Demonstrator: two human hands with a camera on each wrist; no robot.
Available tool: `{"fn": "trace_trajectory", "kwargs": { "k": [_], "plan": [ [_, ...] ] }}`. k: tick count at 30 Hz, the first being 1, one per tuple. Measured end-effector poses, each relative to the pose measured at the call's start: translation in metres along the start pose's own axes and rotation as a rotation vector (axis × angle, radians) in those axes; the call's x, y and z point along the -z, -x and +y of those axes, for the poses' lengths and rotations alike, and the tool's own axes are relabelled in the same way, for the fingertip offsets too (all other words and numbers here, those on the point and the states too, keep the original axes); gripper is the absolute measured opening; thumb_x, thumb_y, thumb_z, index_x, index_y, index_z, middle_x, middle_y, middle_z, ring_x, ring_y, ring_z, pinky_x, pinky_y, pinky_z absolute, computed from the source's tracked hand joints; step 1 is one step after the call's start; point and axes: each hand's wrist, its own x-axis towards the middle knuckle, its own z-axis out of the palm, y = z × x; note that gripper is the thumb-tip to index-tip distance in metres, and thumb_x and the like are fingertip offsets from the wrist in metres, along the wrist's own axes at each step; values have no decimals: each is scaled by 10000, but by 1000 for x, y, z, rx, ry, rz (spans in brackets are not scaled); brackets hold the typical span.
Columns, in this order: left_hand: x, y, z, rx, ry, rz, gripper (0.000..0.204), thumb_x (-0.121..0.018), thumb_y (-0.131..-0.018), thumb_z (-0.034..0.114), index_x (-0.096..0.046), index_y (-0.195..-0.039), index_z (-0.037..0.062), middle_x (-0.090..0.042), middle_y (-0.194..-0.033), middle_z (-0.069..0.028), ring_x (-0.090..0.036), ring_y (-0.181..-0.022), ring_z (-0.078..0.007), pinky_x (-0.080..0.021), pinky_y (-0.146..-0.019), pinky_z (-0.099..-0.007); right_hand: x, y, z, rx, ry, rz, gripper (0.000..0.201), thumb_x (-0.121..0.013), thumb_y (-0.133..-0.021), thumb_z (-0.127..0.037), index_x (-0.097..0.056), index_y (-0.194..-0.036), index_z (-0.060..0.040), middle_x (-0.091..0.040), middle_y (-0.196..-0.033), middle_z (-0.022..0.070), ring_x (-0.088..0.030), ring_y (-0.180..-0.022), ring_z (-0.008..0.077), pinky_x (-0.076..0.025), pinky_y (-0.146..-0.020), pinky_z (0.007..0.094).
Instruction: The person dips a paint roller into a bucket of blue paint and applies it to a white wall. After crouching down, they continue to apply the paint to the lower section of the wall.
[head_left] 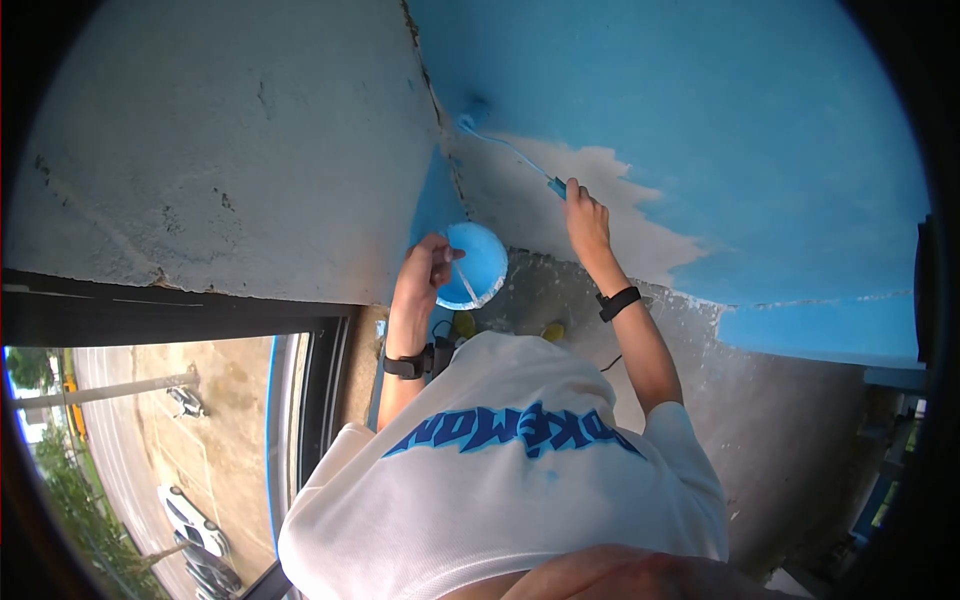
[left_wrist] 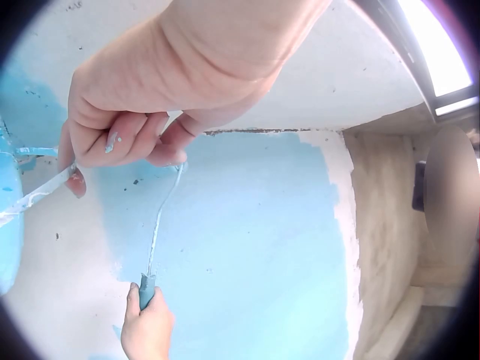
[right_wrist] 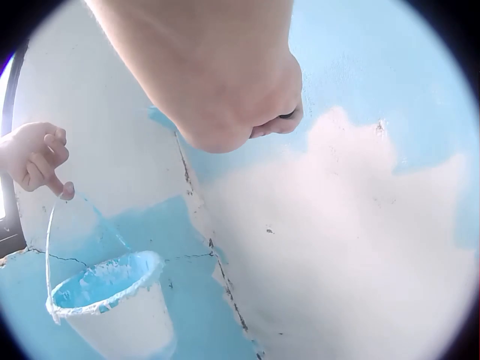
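In the lower left of the head view, a dark-framed window (head_left: 332,360) looks onto a pale paved yard (head_left: 215,440). Outside, a light-coloured pole (head_left: 110,390) lies across the picture above a white car (head_left: 192,520) and a dark car (head_left: 212,574). Green trees (head_left: 88,500) line the far left. A grey, paint-speckled floor (head_left: 775,430) spreads across the lower right.

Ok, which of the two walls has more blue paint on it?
The right wall, where the right hand holds the painting tool: mostly blue, while the left wall is mainly greyish white.
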Motion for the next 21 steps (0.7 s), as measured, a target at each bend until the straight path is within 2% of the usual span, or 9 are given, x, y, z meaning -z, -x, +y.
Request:
{"fn": "trace_trajectory", "kwargs": {
  "k": [3, 5, 9, 12, 14, 15, 17, 21],
  "plan": [
    [-2, 0, 2, 6, 10, 0, 240, -527, -838, 194, -506, -634, 68, -634, -765, -167, -281, -487, -88, -235, -449, -258, 6, 5, -4, 44, -5, 16, 231, -633, -885, -138, -494, -1015, -7, -603, -784, 161, -664, -676, 341, -541, -537, 401],
    [-3, 0, 2, 15, 14, -1, 239, -526, -836, 190, -502, -634, 64, -634, -771, -168, -278, -488, -89, -238, -450, -259, 12, 10, -7, 9, -213, 75, 248, -639, -901, -190, -507, -983, 3, -619, -810, 177, -654, -697, 370, -535, -556, 413],
    [-4, 2, 1, 15, 14, 9, 237, -525, -836, 186, -501, -634, 64, -635, -775, -170, -279, -485, -86, -238, -448, -256, 26, 17, 0, 34, -408, 100, 252, -641, -907, -213, -525, -948, 7, -624, -781, 198, -643, -709, 388, -521, -557, 421],
    [-6, 6, 4, 28, 50, 17, 202, -521, -829, 120, -517, -644, 38, -620, -812, -196, -295, -502, -90, -256, -459, -235, 30, 13, 10, 106, -362, 12, 254, -630, -915, -233, -538, -928, 4, -620, -739, 218, -635, -713, 400, -504, -558, 438],
    [-6, 8, 4, 15, 56, 14, 202, -513, -834, 117, -516, -649, 34, -622, -815, -200, -298, -509, -92, -257, -460, -235, 30, 9, 12, 61, -348, -126, 270, -585, -943, -257, -546, -927, 10, -614, -713, 222, -617, -697, 427, -481, -572, 468],
    [-5, 8, 2, 14, 56, 19, 202, -513, -834, 117, -516, -649, 34, -622, -815, -200, -298, -509, -92, -257, -460, -235, 34, 4, 9, 64, -350, -128, 270, -585, -943, -257, -546, -927, 10, -614, -713, 222, -617, -697, 427, -481, -572, 468],
    [-2, 6, -1, 15, 71, 31, 184, -511, -837, 113, -522, -674, 28, -625, -824, -208, -298, -512, -89, -257, -459, -233, 45, -7, 6, -62, -485, -295, 315, -523, -974, -297, -547, -934, 15, -607, -721, 234, -589, -697, 450, -447, -610, 498],
    [-4, 12, -2, -31, 50, 39, 188, -526, -833, 155, -526, -671, 59, -630, -761, -161, -304, -488, -89, -244, -451, -253, 50, -18, 8, -70, -519, -382, 336, -489, -989, -316, -547, -952, 13, -595, -715, 243, -568, -706, 458, -425, -642, 510]
  ]
}}
